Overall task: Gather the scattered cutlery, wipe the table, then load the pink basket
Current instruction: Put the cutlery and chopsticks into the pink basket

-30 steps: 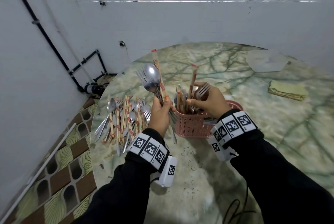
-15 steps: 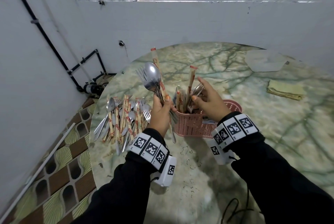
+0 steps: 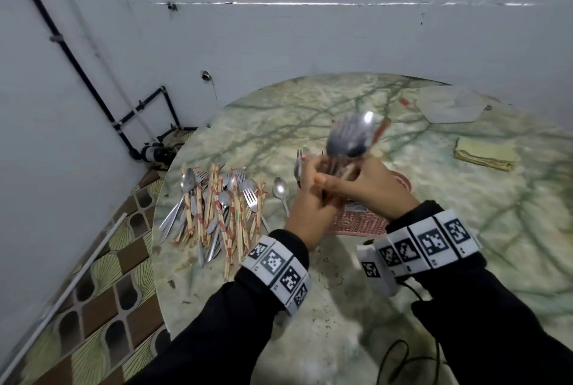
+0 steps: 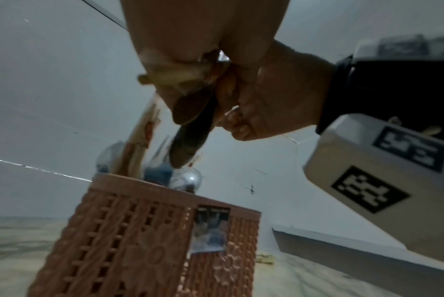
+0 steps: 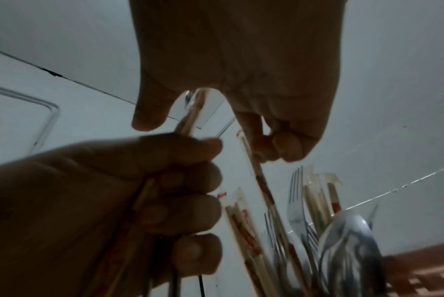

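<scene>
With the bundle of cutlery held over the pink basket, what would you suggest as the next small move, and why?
Probably lower the bundle into the pink basket and release: both hands, left and right, hold it just above the rim, handles down.

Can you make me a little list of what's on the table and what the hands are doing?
left hand: grips a bundle of cutlery over the basket
right hand: fingers curled at the same bundle
pink basket: upright, already holds forks, spoons and wrapped chopsticks
pile on table: spoons, forks, knives and wrapped chopsticks, left of the basket
lone spoon: between pile and basket
yellow cloth: folded, far right
table: green marbled
</scene>
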A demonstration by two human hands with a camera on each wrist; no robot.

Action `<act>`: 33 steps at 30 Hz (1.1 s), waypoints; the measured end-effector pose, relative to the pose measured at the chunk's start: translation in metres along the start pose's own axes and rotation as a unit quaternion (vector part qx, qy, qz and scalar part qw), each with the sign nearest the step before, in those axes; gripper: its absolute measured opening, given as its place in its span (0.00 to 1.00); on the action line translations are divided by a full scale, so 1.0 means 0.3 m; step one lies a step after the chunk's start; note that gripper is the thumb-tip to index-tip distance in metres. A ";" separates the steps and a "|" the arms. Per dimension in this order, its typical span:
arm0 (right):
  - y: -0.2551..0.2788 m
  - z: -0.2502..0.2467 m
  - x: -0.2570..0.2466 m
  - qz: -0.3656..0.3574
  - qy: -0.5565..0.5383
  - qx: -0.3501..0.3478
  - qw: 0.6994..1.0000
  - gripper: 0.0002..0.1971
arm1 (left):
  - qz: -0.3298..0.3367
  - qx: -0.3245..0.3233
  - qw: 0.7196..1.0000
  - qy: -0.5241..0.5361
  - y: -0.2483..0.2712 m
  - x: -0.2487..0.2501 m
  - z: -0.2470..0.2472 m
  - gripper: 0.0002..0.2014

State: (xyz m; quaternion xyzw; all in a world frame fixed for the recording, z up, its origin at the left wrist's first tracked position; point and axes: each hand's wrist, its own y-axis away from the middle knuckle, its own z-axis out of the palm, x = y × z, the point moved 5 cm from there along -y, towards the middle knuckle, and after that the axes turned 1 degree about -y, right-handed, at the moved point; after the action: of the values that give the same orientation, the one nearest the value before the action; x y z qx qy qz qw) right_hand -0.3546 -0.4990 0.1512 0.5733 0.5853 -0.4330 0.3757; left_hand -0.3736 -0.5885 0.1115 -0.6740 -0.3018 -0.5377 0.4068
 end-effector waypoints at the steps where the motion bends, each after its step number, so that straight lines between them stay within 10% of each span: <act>1: 0.008 0.009 0.014 0.009 -0.041 -0.012 0.999 0.24 | 0.003 -0.006 1.000 -0.010 0.005 -0.007 0.021 0.26; 7: 0.024 -0.032 0.098 0.026 -0.039 0.059 0.997 0.06 | -0.044 -0.051 0.997 0.028 0.029 -0.065 0.083 0.45; 10: 0.032 -0.079 0.128 0.057 -0.048 0.106 0.992 0.14 | -0.053 -0.051 0.997 0.020 0.023 -0.081 0.070 0.49; 16: 0.018 -0.238 0.120 0.041 -0.122 0.214 0.968 0.20 | -0.012 0.212 0.965 -0.154 0.018 -0.136 -0.152 0.26; 22: -0.046 -0.240 0.121 0.026 -0.149 0.214 0.965 0.17 | -0.122 0.038 0.980 -0.151 -0.109 -0.266 -0.137 0.56; 33: -0.145 -0.213 0.227 0.031 -0.178 0.172 0.968 0.16 | -0.117 0.029 0.984 -0.134 -0.158 -0.313 -0.128 0.46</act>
State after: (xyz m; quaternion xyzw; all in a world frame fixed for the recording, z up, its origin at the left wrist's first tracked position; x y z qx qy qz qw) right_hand -0.3986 -0.4142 0.1127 0.5612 0.4073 -0.6104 0.3829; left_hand -0.4544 -0.5961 0.0344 -0.6881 -0.4453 -0.4776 0.3164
